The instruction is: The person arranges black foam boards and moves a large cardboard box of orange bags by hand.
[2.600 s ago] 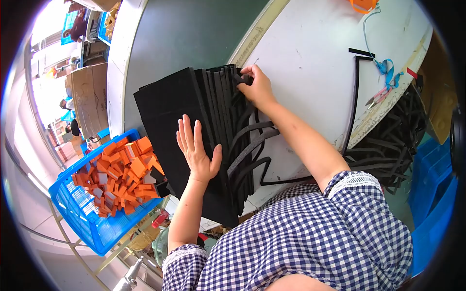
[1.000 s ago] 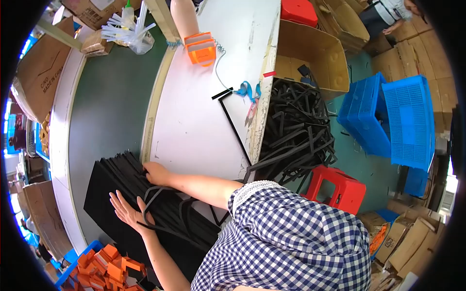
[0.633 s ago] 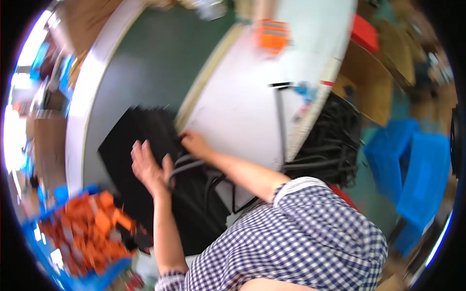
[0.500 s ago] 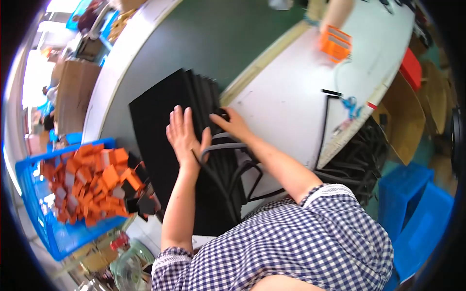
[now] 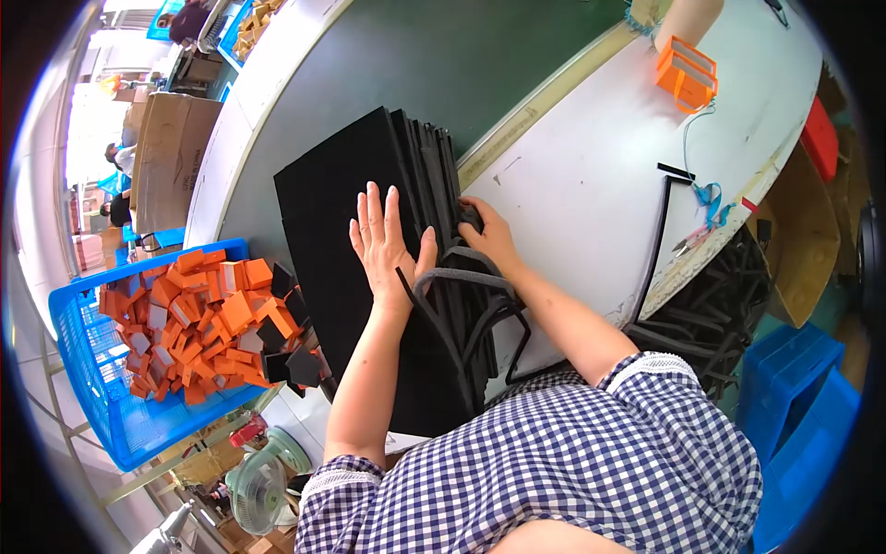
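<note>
The workstation is a white bench top bordered by a dark green belt surface, with a stack of black foam sheets lying across the joint between them. The left hand rests flat on top of the stack, fingers spread and palm down, holding the sheets in place. Immediately to its right, the right hand is curled at the stack's edge, fingertips pinching a black foam strip that loops loose beneath both wrists; the exact grip point is hidden by the fingers. Further right of that hand, a single thin strip lies on the white top, and a heap of discarded strips hangs past the bench edge. Left of the flat hand, a blue crate holds orange pieces. At the far end another person's arm reaches an orange block. Risk assessment: the narrow strip would likely tear if pulled at an angle, and the stack could slide if downward pressure lapses; loose loops may snag the wrist.
</note>
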Available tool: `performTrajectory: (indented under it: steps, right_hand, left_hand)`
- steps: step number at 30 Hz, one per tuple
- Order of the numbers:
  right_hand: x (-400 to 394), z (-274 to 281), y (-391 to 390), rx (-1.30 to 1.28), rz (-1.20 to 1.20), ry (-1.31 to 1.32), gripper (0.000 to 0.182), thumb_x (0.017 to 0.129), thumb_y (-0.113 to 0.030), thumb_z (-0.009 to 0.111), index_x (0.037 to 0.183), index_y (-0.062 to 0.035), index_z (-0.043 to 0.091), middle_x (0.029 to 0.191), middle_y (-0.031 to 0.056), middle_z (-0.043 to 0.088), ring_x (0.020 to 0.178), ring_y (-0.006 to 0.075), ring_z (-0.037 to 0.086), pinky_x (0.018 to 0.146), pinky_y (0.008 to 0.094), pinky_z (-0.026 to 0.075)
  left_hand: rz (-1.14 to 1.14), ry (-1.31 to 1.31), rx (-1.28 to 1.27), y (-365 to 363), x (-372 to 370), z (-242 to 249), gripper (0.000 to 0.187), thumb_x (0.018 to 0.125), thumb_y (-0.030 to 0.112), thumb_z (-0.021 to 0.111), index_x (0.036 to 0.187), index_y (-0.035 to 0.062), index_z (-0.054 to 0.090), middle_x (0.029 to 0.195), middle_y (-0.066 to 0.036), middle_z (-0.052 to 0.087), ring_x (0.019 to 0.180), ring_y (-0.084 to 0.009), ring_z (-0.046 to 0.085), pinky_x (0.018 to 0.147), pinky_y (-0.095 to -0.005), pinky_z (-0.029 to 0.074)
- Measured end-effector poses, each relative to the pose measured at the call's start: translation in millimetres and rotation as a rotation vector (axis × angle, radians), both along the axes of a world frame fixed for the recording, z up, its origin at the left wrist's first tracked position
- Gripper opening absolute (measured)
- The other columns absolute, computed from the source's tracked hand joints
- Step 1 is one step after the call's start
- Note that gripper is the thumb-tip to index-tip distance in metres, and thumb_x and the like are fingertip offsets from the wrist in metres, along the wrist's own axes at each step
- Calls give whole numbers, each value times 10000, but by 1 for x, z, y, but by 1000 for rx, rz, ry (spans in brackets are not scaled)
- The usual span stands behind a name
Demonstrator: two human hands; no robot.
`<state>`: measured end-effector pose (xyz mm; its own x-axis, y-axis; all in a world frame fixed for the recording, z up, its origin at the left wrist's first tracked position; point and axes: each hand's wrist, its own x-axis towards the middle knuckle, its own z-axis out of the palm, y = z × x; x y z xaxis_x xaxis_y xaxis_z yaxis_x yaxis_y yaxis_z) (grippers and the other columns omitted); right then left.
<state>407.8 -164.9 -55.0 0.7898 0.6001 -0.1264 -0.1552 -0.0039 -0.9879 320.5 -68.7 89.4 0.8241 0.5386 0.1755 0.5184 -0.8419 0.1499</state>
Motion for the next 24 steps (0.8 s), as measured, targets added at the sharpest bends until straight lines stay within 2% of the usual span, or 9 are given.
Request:
performTrajectory:
  steps: [1,3,6,11,13,16,18,22,24]
  right_hand:
    - [1,-3,2,4,0,3,377,785,-173,620,1121,-2,607,1110,224,621,1001,389,612,891,431,484]
    - [7,-9,4,-242,137,-136,377,783,-153,616,1128,-1,612,1081,229,624,1001,423,602,871,452,488]
    - [12,-23,37,-84,21,-259,346,778,-158,616,1085,1,611,1043,224,618,972,429,593,832,467,488]
    - [47,-18,73,-62,114,-279,280,786,-163,612,1019,-9,610,1002,226,625,950,419,608,800,456,492]
    - [50,-20,69,-46,141,-254,254,793,-158,607,1003,-16,609,982,226,635,935,420,616,791,441,499]
    - [32,-10,51,-19,160,-19,216,809,-135,587,997,-30,606,921,228,652,879,424,633,764,412,512]
    - [28,-1,45,30,48,-95,194,826,-122,568,999,-39,599,864,224,653,810,400,647,737,393,516]
    - [27,-3,1,-33,110,-79,179,846,-141,583,989,-34,599,903,206,656,844,366,645,759,384,510]
    - [29,-1,-14,13,182,-328,218,884,-190,606,1029,-28,605,989,184,663,921,351,632,809,357,502]
  left_hand:
    - [0,3,4,1,-1,1,760,853,339,627,1508,79,343,1596,-184,254,1486,-357,213,1188,-509,129]
    - [-16,-1,-4,3,0,2,748,863,296,623,1514,75,330,1602,-182,243,1491,-348,203,1193,-507,120]
    - [-2,-29,-9,27,7,-1,730,874,330,624,1495,57,352,1582,-199,273,1480,-362,222,1187,-513,143]
    - [62,-23,-138,24,4,14,621,974,336,526,1487,34,350,1571,-220,279,1475,-383,217,1186,-523,141]
    - [45,72,-67,-6,-21,28,653,954,335,535,1499,35,339,1591,-218,239,1488,-388,182,1188,-533,111]
    - [24,141,-49,-37,-44,17,673,956,339,503,1522,39,298,1614,-204,194,1505,-365,148,1192,-515,89]
    - [21,127,-34,-35,-43,12,672,960,356,492,1517,34,303,1614,-202,196,1504,-368,148,1190,-502,83]
    - [49,118,-72,-34,-41,14,669,950,366,508,1502,31,332,1613,-203,193,1503,-372,144,1190,-515,65]
    - [43,106,-97,-36,-41,13,681,924,350,530,1495,27,348,1615,-210,181,1507,-377,121,1189,-527,45]
